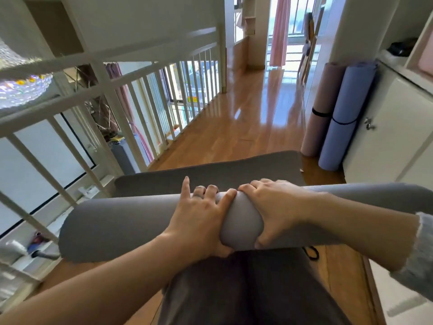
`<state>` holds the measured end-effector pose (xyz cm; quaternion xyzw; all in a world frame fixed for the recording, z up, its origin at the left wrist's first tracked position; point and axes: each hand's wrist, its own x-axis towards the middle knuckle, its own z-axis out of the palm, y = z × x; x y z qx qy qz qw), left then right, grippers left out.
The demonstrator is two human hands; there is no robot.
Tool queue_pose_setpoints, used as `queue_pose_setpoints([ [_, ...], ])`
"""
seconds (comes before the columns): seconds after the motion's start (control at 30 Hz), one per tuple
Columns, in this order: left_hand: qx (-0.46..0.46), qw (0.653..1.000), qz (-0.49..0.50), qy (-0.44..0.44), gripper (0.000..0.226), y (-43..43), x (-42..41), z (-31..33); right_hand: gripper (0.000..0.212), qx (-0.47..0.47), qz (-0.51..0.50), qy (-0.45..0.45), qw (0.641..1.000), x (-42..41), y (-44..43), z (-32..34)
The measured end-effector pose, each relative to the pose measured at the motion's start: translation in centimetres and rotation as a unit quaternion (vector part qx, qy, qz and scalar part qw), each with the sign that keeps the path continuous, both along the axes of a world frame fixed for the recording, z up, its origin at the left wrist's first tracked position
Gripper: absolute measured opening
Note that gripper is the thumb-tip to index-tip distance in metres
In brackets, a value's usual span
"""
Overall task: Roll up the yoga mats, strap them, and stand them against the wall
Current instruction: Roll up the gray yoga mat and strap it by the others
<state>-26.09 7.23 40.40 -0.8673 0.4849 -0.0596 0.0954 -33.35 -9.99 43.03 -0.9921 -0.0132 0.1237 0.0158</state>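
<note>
A grey yoga mat (121,221) lies crosswise in front of me as a thick roll, and a short flat stretch of it (210,170) still extends ahead on the wooden floor. My left hand (201,219) grips the roll at its middle, fingers over the top and thumb underneath. My right hand (271,207) grips it just to the right in the same way. A pink rolled mat (321,106) and a blue rolled mat (344,113), each with a dark strap around it, stand upright against the cabinet at the right. A black strap (311,253) lies on the floor under the roll's right side.
A white railing (117,109) runs along the left with a drop beyond it. A white cabinet (393,132) lines the right side. The wooden floor (246,113) continues ahead towards a bright doorway with pink curtains (278,31). My dark trouser legs (246,289) are below the roll.
</note>
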Motion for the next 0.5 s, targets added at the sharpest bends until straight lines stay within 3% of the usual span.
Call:
queue_pose_setpoints([
  [0.17,0.035,0.999,-0.008,0.032,0.107,1.1,-1.9,-0.7,0.099,0.018,0.01,0.035,0.999,-2.3,1.0,-0.5],
  [0.33,0.039,0.997,-0.007,0.066,0.11,0.9,-1.7,-0.7,0.114,-0.01,0.034,-0.043,0.998,-3.6,1.0,-1.4],
  [0.5,0.023,0.999,-0.042,0.022,0.108,0.9,-1.3,-0.6,0.086,-0.011,0.054,-0.128,0.99,-4.1,1.3,-1.5],
])
